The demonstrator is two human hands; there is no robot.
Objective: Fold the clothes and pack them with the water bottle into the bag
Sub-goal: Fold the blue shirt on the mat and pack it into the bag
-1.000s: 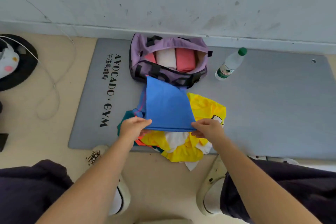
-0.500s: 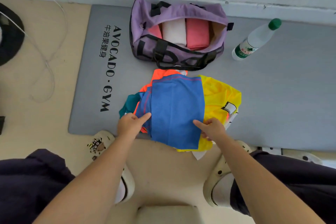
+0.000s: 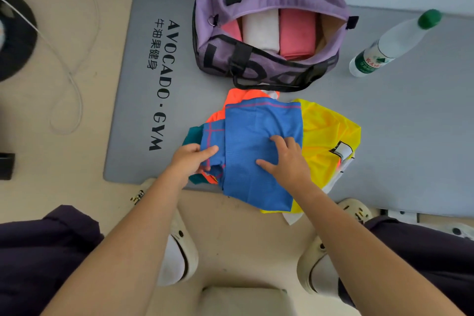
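Head camera looks down on a grey gym mat (image 3: 400, 136) printed with black "AVOCADO·GYM" lettering and Chinese characters, laid on a beige floor against a pale wall. At the far edge of the mat sits a purple duffel bag (image 3: 259, 2) of soft woven fabric with black straps and large black letters, its top gaping open. Inside it stand rolled clothes side by side: a pink roll (image 3: 297, 33), a white roll (image 3: 261, 31) and a sliver of another pink one at the left end; bare lining shows at the right end. Just right of the bag, apart from it, a clear plastic water bottle (image 3: 392, 43) with a green cap and green label lies tilted on the mat.

Near the mat's front edge lies a heap of thin, slightly shiny garments. A blue mesh shirt (image 3: 259, 169) with red stitching lies on top, folded into a rough rectangle, covering an orange piece (image 3: 239, 96) and a teal piece (image 3: 192, 134) on the left and overlapping a crumpled yellow shirt (image 3: 328, 131) with a small sewn label on the right.

The left hand (image 3: 191, 159) pinches the blue shirt's left flap between thumb and curled fingers. The right hand (image 3: 287, 156) rests flat on the blue cloth, fingers spread and slightly bent.

Cream clogs (image 3: 179, 251) and dark trouser legs (image 3: 41, 251) frame the bottom; a white cable (image 3: 74, 90) loops across the floor at left beside a dark round object.
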